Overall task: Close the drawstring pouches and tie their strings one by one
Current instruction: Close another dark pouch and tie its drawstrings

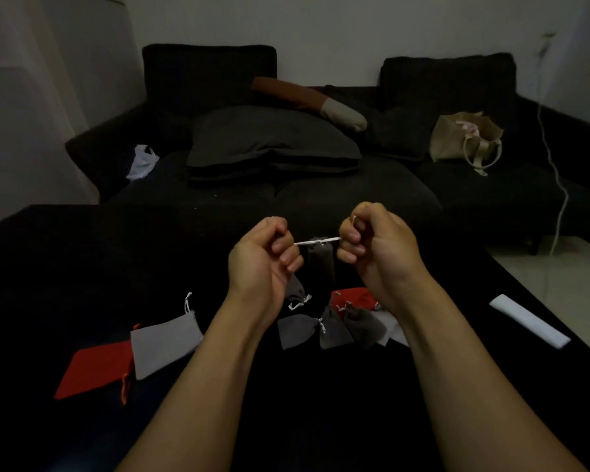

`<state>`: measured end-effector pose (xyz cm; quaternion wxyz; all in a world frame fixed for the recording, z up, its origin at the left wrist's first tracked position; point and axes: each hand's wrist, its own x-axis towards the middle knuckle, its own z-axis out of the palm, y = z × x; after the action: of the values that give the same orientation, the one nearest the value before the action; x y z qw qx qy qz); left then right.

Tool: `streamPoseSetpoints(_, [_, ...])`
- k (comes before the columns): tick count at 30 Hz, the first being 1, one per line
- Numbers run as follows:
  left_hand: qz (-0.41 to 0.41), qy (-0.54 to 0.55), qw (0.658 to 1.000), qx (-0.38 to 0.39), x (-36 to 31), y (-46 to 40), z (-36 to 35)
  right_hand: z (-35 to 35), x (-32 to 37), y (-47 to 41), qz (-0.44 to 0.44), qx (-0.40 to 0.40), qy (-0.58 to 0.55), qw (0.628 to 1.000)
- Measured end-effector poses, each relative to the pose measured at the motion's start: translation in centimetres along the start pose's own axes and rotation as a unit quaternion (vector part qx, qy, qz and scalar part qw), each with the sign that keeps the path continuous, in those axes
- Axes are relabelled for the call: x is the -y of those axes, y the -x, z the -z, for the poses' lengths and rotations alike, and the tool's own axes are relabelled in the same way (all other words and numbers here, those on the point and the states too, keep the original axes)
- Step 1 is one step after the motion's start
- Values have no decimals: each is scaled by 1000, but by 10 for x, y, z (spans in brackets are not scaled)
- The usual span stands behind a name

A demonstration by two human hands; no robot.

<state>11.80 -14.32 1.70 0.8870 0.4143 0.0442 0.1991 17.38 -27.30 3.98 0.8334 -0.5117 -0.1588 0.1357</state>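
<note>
I hold the pouch (321,264) up between both fists: left hand (264,257) and right hand (377,247) each pinch an end of its white string (315,240), drawn taut. It should handle light and limp (best held by the cord ends, I judge). Dark grey, neck gathered, it hangs above the black table (65,267).

Single head cam, wide-angle, looking forward and down from the person's own viewpoint. Both forearms enter from the bottom edge, hands close at centre. Dark surface (82,267) fills the near field; sofa (321,199) and wall lie beyond.
</note>
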Motion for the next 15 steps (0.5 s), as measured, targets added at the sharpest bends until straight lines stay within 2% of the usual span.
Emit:
streamPoseSetpoints(3, [-32,-86,996,2,3,0,5,4,-1,1,17,3,113,993])
streamPoseSetpoints(5, [-76,-181,981,-5,2,-1,11,7,-2,0,38,5,199,979])
streamPoseSetpoints(7, [-120,-301,946,-18,1,0,16,13,-2,0,76,27,346,935])
streamPoseSetpoints(9, [-159,-406,900,-10,-1,4,18,17,0,0,94,72,519,846])
streamPoseSetpoints(10, [-167,-453,876,2,-2,6,18,18,0,1,89,92,581,804])
streamPoseSetpoints(11, [-162,-493,855,16,-2,7,19,18,-1,1,77,106,616,777])
streamPoseSetpoints(12, [-149,-527,836,27,-2,7,20,17,-2,1,59,114,628,768])
streamPoseSetpoints(15, [-130,-623,769,50,-1,6,26,16,-7,0,40,117,614,780])
